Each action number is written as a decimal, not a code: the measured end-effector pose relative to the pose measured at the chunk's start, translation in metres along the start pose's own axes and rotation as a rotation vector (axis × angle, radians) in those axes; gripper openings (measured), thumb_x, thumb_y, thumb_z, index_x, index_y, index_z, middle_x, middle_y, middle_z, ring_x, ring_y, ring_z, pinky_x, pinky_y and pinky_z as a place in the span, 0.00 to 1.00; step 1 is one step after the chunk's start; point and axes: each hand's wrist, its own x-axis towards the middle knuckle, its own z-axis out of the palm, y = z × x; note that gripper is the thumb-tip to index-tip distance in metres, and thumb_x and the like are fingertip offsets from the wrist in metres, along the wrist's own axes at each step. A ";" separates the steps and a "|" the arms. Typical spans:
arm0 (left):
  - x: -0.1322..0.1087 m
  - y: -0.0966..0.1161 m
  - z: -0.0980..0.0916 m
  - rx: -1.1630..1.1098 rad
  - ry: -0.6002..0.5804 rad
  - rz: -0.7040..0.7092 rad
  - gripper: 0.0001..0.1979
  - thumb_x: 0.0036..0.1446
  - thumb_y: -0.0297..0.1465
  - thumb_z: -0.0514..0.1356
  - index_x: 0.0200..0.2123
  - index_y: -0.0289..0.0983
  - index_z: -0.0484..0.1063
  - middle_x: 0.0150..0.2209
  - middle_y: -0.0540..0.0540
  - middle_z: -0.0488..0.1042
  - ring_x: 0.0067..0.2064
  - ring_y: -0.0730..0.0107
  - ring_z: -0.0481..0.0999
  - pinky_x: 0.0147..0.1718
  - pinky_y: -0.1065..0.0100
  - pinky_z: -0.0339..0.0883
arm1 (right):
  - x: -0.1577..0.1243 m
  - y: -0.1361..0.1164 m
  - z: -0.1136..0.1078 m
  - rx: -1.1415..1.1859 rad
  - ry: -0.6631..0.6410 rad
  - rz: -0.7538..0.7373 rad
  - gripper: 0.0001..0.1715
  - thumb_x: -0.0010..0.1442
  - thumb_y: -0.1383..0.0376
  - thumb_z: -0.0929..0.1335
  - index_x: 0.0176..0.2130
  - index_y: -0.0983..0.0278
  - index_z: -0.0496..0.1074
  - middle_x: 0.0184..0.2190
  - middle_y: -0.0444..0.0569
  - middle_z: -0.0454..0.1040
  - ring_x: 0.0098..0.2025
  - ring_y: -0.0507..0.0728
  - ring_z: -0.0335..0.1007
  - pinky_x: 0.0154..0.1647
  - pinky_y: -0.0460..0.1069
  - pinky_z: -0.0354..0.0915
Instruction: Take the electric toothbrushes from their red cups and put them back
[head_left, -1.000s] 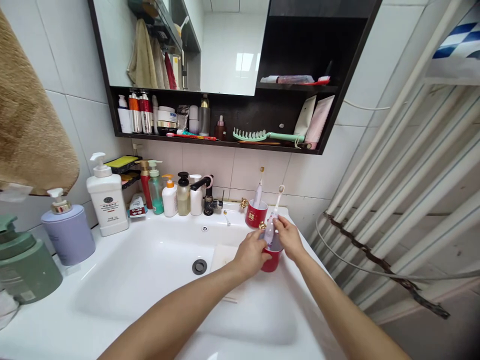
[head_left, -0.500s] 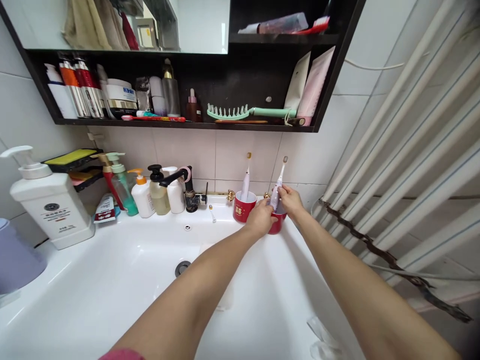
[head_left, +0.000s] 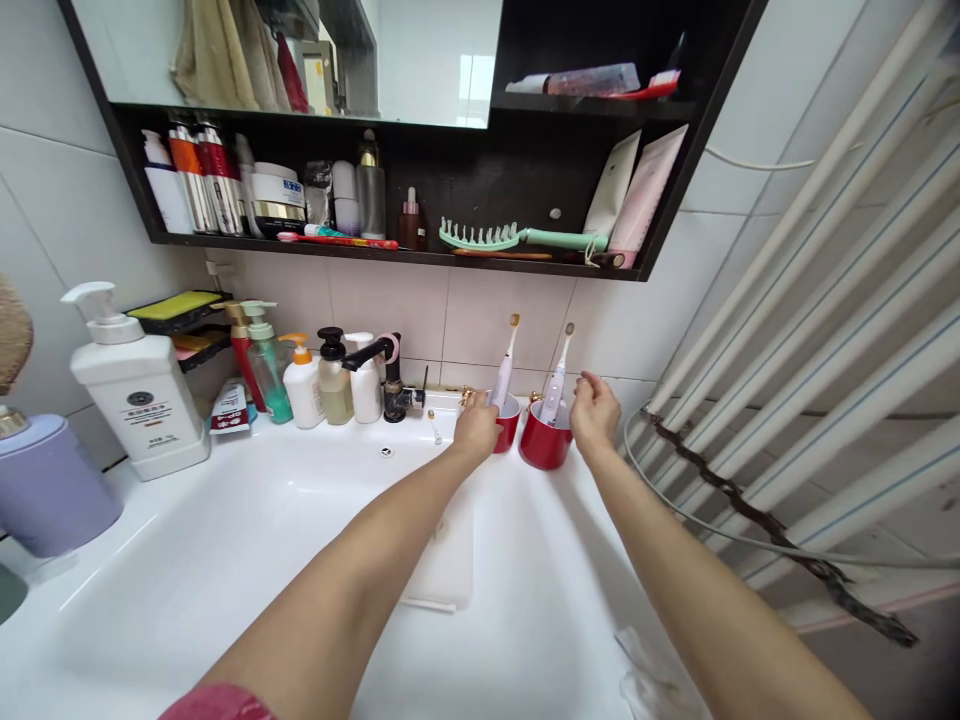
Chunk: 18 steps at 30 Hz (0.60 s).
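Two red cups stand side by side on the sink's back right ledge. An electric toothbrush (head_left: 503, 380) with a pale handle leans in the left cup (head_left: 508, 428). Another electric toothbrush (head_left: 555, 388) leans in the right cup (head_left: 545, 446). My left hand (head_left: 478, 430) is at the left cup's left side and covers part of it. Its fingers are mostly hidden, so a grip on the cup cannot be made out. Just right of the right cup is my right hand (head_left: 595, 412), its fingers loosely bent and apart, holding nothing.
A black faucet (head_left: 392, 378) rises left of the cups, with a small brush head (head_left: 434, 428) beside it. Several pump bottles line the left ledge. A dark shelf (head_left: 420, 255) overhangs the back, and white pipes (head_left: 810, 300) run along the right.
Both hands have come away from the right toothbrush, which now leans in its cup. My left hand moved left to the other cup; my right hand shifted slightly right. The view has shifted too.
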 end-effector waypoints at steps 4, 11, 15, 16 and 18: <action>-0.044 -0.006 -0.011 0.003 -0.007 0.019 0.08 0.40 0.26 0.54 0.29 0.33 0.67 0.48 0.43 0.54 0.50 0.64 0.48 0.47 0.66 0.46 | -0.053 -0.021 0.013 0.046 -0.217 0.052 0.23 0.45 0.57 0.58 0.40 0.66 0.62 0.37 0.51 0.66 0.38 0.54 0.61 0.38 0.48 0.55; -0.130 -0.020 -0.028 0.030 -0.062 -0.036 0.06 0.41 0.26 0.54 0.26 0.33 0.68 0.48 0.43 0.55 0.51 0.61 0.47 0.48 0.64 0.46 | -0.132 -0.028 0.045 0.104 -0.564 0.146 0.21 0.40 0.60 0.63 0.35 0.67 0.66 0.26 0.49 0.70 0.29 0.54 0.65 0.31 0.48 0.59; -0.150 -0.023 -0.031 0.024 -0.073 -0.072 0.06 0.40 0.24 0.53 0.25 0.33 0.68 0.48 0.43 0.55 0.51 0.59 0.48 0.47 0.63 0.49 | -0.153 -0.032 0.047 0.106 -0.640 0.140 0.14 0.39 0.62 0.63 0.29 0.65 0.67 0.24 0.47 0.70 0.27 0.54 0.64 0.30 0.48 0.59; -0.153 -0.023 -0.031 0.021 -0.072 -0.078 0.06 0.40 0.24 0.53 0.25 0.33 0.68 0.48 0.43 0.55 0.51 0.59 0.48 0.46 0.63 0.50 | -0.156 -0.033 0.047 0.106 -0.649 0.140 0.13 0.40 0.62 0.63 0.29 0.65 0.67 0.25 0.47 0.70 0.27 0.54 0.64 0.29 0.48 0.59; -0.156 -0.023 -0.030 0.012 -0.067 -0.089 0.06 0.40 0.24 0.52 0.25 0.33 0.68 0.48 0.43 0.55 0.51 0.58 0.48 0.44 0.62 0.53 | -0.161 -0.034 0.046 0.103 -0.651 0.143 0.12 0.41 0.63 0.62 0.29 0.65 0.67 0.25 0.47 0.70 0.27 0.54 0.64 0.29 0.48 0.59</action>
